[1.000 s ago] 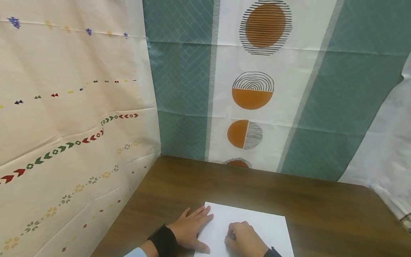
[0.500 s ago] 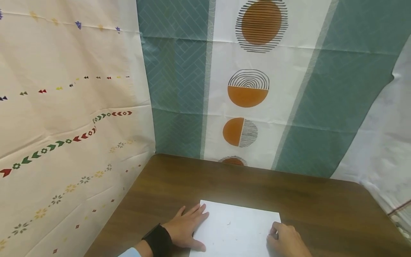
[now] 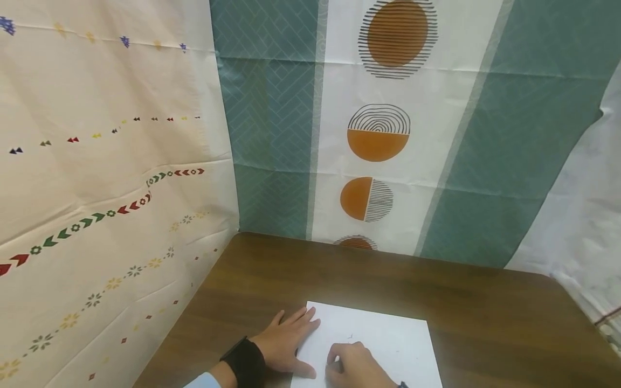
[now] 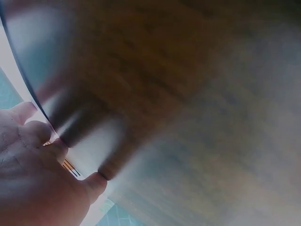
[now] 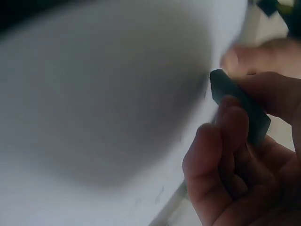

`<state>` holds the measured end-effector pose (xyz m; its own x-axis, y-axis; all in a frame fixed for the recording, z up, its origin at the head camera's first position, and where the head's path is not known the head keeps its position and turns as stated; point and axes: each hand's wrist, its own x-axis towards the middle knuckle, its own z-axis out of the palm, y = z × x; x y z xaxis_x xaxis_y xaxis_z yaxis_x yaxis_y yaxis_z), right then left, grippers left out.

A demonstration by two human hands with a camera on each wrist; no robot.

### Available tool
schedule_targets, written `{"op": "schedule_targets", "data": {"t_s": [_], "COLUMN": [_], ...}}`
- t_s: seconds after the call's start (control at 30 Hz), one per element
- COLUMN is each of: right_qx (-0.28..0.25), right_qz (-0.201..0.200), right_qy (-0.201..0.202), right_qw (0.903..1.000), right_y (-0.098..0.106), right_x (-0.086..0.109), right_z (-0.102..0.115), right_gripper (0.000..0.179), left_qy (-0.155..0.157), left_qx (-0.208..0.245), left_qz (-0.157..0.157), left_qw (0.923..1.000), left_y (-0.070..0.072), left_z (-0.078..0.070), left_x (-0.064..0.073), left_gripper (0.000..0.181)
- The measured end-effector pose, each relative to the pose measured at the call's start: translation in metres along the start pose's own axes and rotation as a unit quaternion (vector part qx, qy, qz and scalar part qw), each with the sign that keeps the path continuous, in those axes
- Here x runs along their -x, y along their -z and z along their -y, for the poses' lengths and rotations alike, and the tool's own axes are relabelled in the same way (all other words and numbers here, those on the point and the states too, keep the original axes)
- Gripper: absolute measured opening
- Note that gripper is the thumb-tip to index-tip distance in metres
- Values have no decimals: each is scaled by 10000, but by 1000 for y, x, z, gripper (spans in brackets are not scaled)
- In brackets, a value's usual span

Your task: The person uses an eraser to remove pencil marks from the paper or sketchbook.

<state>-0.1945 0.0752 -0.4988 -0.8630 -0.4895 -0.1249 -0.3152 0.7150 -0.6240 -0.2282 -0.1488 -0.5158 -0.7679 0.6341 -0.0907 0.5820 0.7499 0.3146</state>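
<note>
A white sheet of paper [image 3: 388,331] lies on the brown table. My left hand [image 3: 285,346] rests flat with spread fingers over the sheet's left edge, its thumb on the paper. In the left wrist view the palm and fingers of that hand [image 4: 44,160] show above the blurred, reflective tabletop. My right hand [image 3: 360,367] is low over the left-middle part of the sheet. Between thumb and fingers it pinches a small dark teal eraser [image 5: 256,120], one end at the paper in the right wrist view. Small dark crumbs [image 3: 350,337] lie on the paper just beyond this hand.
The wooden table [image 3: 271,264] reaches back to a green and white patterned curtain [image 3: 271,134]. A cream embroidered cloth [image 3: 107,178] hangs along the left side. White cloth [image 3: 582,215] hangs at the right. A black band [image 3: 245,362] wraps the left wrist.
My right hand went from the middle of the sheet to its right edge, then back left, still pinching the eraser. The left hand stays on the left edge. The head view shifts slightly.
</note>
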Motion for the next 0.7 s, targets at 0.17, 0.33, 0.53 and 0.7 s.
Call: {"op": "schedule_targets", "data": {"t_s": [0.17,0.33,0.53,0.7], "right_qx": [552,664,818,931], "right_qz": [-37,-285,-1122,-1428], "right_qy": [-46,-454,-1222,-796], "right_qw": [9985,9964,9827,9822], "right_y": [-6,20,49,54], "right_x": [-1,19,49,48], "right_z": [1,-28,-67,-78], "right_gripper": [12,14,15,17], "left_qy": [-14,27,17,32], "left_qx": [-39,-69,-123,-171], "left_qz": [-87,-71,-144,-92], "left_qw": [10000,9999,9998,9998], "left_y": [3,4,7,6], "left_z": [0,3,7,7], "left_x": [2,5,6,6], "left_gripper": [100,102,102,102]}}
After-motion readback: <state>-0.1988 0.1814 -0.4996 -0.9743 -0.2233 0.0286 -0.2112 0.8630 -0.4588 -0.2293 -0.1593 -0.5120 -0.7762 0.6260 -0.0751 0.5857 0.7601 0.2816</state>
